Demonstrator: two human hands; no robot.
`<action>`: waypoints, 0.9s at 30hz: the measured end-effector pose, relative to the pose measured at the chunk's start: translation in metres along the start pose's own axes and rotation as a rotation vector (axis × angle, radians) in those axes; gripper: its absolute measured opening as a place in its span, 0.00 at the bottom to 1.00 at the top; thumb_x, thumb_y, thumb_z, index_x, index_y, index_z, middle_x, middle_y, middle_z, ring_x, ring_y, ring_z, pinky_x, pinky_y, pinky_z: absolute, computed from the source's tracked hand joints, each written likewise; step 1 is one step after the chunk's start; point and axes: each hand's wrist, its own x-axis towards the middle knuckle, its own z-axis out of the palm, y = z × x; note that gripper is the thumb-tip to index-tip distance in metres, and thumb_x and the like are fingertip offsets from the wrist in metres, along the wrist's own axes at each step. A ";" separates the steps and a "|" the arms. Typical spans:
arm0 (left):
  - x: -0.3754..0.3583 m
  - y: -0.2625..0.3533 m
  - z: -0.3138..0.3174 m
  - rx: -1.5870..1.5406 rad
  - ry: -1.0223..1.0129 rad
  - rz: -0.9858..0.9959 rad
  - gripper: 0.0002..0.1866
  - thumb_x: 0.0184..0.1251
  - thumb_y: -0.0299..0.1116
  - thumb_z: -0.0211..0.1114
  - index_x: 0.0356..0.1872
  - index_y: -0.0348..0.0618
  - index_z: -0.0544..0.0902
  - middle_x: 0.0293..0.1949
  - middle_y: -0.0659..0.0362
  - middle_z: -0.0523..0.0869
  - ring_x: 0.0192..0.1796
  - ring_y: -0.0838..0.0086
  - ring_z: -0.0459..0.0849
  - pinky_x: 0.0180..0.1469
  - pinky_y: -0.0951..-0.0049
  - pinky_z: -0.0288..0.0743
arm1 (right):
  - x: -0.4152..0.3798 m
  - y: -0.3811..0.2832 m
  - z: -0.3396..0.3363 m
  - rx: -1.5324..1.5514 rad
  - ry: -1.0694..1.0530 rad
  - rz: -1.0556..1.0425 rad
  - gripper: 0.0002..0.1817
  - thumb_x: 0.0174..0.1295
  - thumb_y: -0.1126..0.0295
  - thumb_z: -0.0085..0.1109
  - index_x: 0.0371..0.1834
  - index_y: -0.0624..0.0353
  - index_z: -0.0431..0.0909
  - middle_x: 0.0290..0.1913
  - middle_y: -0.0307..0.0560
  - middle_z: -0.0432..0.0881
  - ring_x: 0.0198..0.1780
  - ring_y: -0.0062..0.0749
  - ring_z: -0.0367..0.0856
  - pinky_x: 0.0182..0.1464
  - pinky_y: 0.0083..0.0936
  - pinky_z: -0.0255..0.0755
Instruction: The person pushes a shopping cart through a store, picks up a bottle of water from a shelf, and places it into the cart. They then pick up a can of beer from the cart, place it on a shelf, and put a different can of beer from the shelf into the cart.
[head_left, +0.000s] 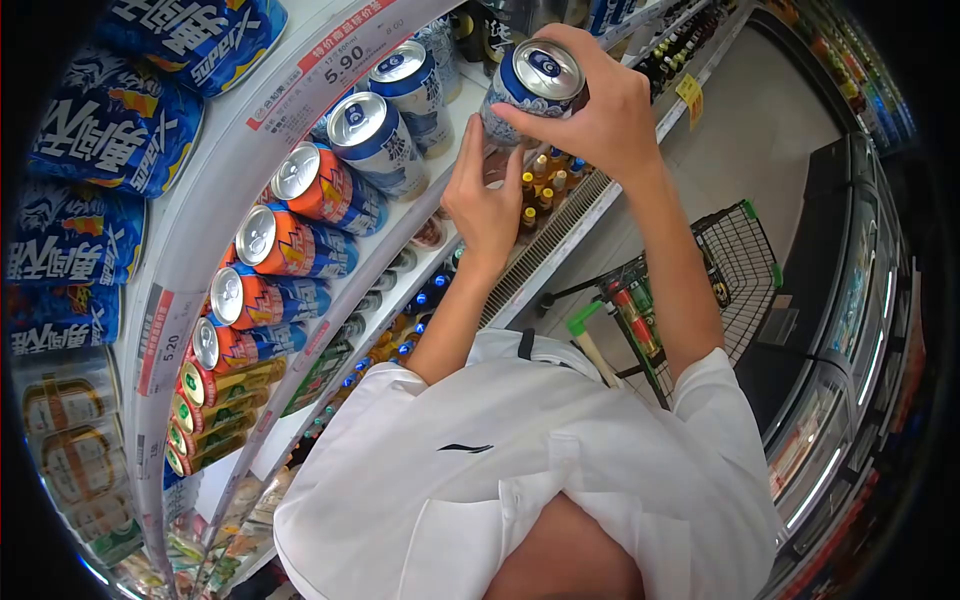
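High in the view, my right hand point(605, 105) is wrapped round a blue-and-white drink can point(515, 97), with the thumb across its near side and the lid facing up. The can is tilted and held out in front of the shelf. My left hand point(485, 205) is just below it, fingers stretched and thumb apart, fingertips right at the can's lower side. Similar white-and-blue cans point(385, 140) stand on the shelf to the left of my left hand. Further along that row are several orange-and-blue cans point(320, 185).
A price strip point(330, 70) edges the shelf above the cans. Blue multipacks point(110, 130) sit at the far left, and green-topped cans point(220, 400) lower down. Bottles point(540, 195) fill lower shelves. A shopping cart point(740, 270) stands in the aisle, with freezer cabinets point(840, 350) beyond.
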 end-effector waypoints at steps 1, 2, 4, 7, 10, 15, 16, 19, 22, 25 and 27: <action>0.002 -0.005 -0.001 -0.001 0.004 -0.002 0.33 0.58 0.28 0.76 0.66 0.31 0.75 0.52 0.42 0.87 0.50 0.59 0.89 0.50 0.68 0.82 | 0.005 0.006 0.004 0.002 -0.003 -0.002 0.35 0.45 0.45 0.79 0.52 0.55 0.79 0.39 0.45 0.88 0.38 0.41 0.89 0.41 0.33 0.83; 0.006 -0.012 0.001 0.097 0.073 0.123 0.32 0.59 0.27 0.74 0.65 0.31 0.75 0.55 0.41 0.85 0.51 0.60 0.89 0.50 0.68 0.82 | 0.011 0.014 0.007 -0.010 -0.022 -0.064 0.36 0.45 0.49 0.80 0.54 0.55 0.77 0.43 0.47 0.87 0.40 0.42 0.89 0.43 0.33 0.83; 0.010 -0.019 0.005 0.190 0.148 0.244 0.31 0.60 0.27 0.73 0.65 0.30 0.75 0.58 0.40 0.83 0.51 0.60 0.89 0.50 0.68 0.82 | 0.034 -0.001 -0.002 0.124 -0.261 0.119 0.39 0.48 0.53 0.79 0.61 0.62 0.76 0.51 0.62 0.85 0.50 0.47 0.87 0.54 0.35 0.79; 0.010 -0.023 0.008 0.123 0.156 0.223 0.28 0.63 0.26 0.69 0.65 0.30 0.75 0.63 0.38 0.78 0.52 0.59 0.89 0.50 0.67 0.83 | 0.046 0.017 0.017 0.052 -0.246 0.005 0.38 0.47 0.52 0.79 0.58 0.64 0.78 0.46 0.60 0.86 0.48 0.49 0.87 0.52 0.34 0.80; 0.007 -0.029 0.012 0.084 0.122 0.150 0.27 0.63 0.25 0.67 0.65 0.29 0.75 0.68 0.38 0.73 0.52 0.59 0.89 0.51 0.67 0.84 | 0.062 0.031 0.029 0.073 -0.380 -0.053 0.38 0.46 0.52 0.79 0.57 0.64 0.78 0.54 0.62 0.82 0.53 0.51 0.83 0.55 0.37 0.78; 0.001 -0.025 0.012 -0.003 0.083 0.044 0.25 0.62 0.26 0.66 0.62 0.28 0.77 0.68 0.37 0.73 0.54 0.57 0.87 0.49 0.66 0.84 | 0.077 0.034 0.032 0.063 -0.640 -0.082 0.39 0.45 0.57 0.79 0.62 0.61 0.77 0.61 0.66 0.77 0.57 0.58 0.79 0.61 0.38 0.73; -0.001 -0.026 0.013 -0.003 0.084 0.042 0.25 0.62 0.26 0.66 0.62 0.28 0.77 0.68 0.37 0.73 0.54 0.57 0.87 0.49 0.66 0.84 | 0.083 0.039 0.033 0.063 -0.643 -0.083 0.39 0.45 0.57 0.79 0.62 0.61 0.77 0.61 0.66 0.77 0.57 0.58 0.79 0.61 0.38 0.73; -0.005 -0.032 0.016 -0.126 0.113 0.008 0.25 0.63 0.23 0.65 0.62 0.27 0.76 0.70 0.39 0.70 0.55 0.60 0.87 0.50 0.68 0.84 | 0.097 0.048 0.035 0.198 -0.870 -0.131 0.40 0.43 0.61 0.80 0.63 0.62 0.76 0.60 0.68 0.77 0.58 0.61 0.78 0.61 0.40 0.73; -0.006 -0.037 0.017 -0.267 0.124 -0.088 0.24 0.63 0.21 0.64 0.62 0.27 0.76 0.71 0.40 0.69 0.55 0.62 0.86 0.50 0.69 0.85 | 0.092 0.049 0.041 0.007 -0.789 -0.216 0.42 0.41 0.64 0.80 0.64 0.62 0.75 0.58 0.69 0.79 0.58 0.62 0.78 0.62 0.40 0.73; -0.007 -0.037 0.014 -0.289 0.098 -0.144 0.25 0.66 0.21 0.63 0.65 0.27 0.74 0.71 0.42 0.69 0.59 0.64 0.84 0.51 0.71 0.84 | 0.087 0.027 0.043 0.085 -0.798 -0.159 0.41 0.44 0.60 0.79 0.63 0.64 0.74 0.56 0.71 0.79 0.58 0.62 0.78 0.62 0.41 0.73; -0.006 -0.037 0.014 -0.294 0.101 -0.134 0.23 0.66 0.21 0.64 0.62 0.29 0.75 0.70 0.44 0.69 0.56 0.67 0.85 0.50 0.73 0.85 | 0.082 0.007 0.048 -0.230 -0.659 -0.087 0.40 0.48 0.55 0.76 0.61 0.67 0.74 0.55 0.72 0.80 0.57 0.62 0.78 0.63 0.42 0.72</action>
